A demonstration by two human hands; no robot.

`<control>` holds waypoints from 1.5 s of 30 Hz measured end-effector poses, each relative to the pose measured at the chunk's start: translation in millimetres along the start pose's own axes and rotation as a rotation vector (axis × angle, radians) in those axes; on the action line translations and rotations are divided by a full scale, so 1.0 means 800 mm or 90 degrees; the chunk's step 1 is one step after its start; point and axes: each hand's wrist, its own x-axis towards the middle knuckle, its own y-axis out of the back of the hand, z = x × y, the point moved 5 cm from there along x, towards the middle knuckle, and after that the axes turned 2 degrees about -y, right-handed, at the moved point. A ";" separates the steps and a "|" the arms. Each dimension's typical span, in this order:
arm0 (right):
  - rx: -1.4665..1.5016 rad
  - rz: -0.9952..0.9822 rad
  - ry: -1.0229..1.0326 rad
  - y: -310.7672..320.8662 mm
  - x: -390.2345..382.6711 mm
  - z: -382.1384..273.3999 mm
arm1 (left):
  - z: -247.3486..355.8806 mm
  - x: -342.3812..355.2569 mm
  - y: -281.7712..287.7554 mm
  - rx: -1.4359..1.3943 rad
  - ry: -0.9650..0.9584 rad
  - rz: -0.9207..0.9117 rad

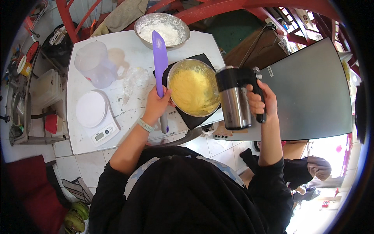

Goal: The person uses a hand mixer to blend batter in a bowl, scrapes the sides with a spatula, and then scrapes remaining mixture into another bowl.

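My left hand (157,103) is closed around a silicone spatula (160,58) with a purple blade and a grey handle, its blade pointing away from me. The fingertips of that hand also meet the left side of a metal bowl (210,74). Thick yellow batter (191,91) fills the bottom of the bowl. At the bowl's right side, my right hand (263,99) grips the black handle of a hand mixer (235,103) with a silver body. Its beaters are hidden from view. Beneath the bowl lies a dark square mat (199,123).
A metal bowl of white powder (165,33) stands at the table's far edge. On the left are a clear plastic jug (93,64), a crumpled plastic bag (134,80) and a white kitchen scale (91,109). A grey flat surface (307,89) adjoins the white table (134,46) on the right.
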 end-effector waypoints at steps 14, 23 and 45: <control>0.035 -0.108 -0.030 -0.038 0.057 0.087 | 0.002 -0.002 0.000 -0.016 0.016 0.005; 0.123 -0.041 -0.001 -0.038 0.054 0.055 | 0.002 -0.004 0.006 -0.004 0.004 0.016; 0.123 -0.104 0.023 -0.049 0.079 0.053 | -0.003 0.001 0.005 -0.038 0.065 -0.036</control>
